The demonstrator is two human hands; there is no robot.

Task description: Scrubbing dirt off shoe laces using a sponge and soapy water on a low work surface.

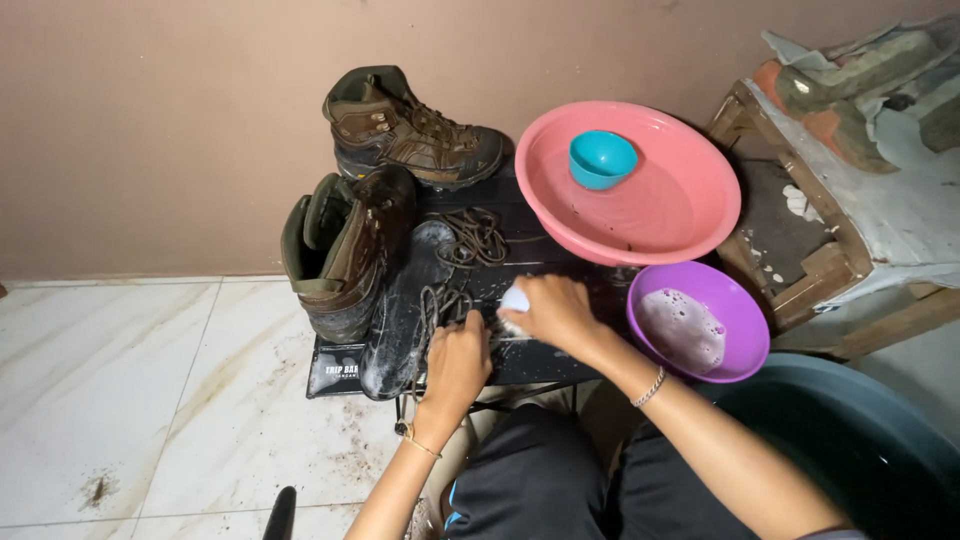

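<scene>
- Pale marble floor tiles (pixel 110 380), streaked with dirt, meet a plain brown wall (pixel 150 130); a small black folding table (pixel 545 355) stands against it and carries the work.
- At the table's nine o'clock edge a brown hiking boot (pixel 340 250) stands upright, with a second boot (pixel 415 130) behind it at about eleven o'clock, lying toward the wall.
- Just right of the near boot lies a dark insole (pixel 400 310), wet and soapy, its long axis running from seven o'clock up to one o'clock.
- Brown laces (pixel 475 235) are heaped at the insole's upper end and trail down across it.
- The left hand (pixel 455 365) presses down at the insole's lower right edge, fingers curled over the laces there; its grip is closed on them as far as can be told.
- The right hand (pixel 555 310) sits at two o'clock from the left, closed round a small white brush or sponge (pixel 514 299) on the table top; which it is cannot be told.
- The insole lies at nine o'clock from that right hand, so the left hand is nearer.
- A pink basin (pixel 690 215) of water holds a teal cup (pixel 602 158) at one o'clock.
- A purple bowl (pixel 745 345) of suds sits at three o'clock, touching a dark tub (pixel 860 440).
</scene>
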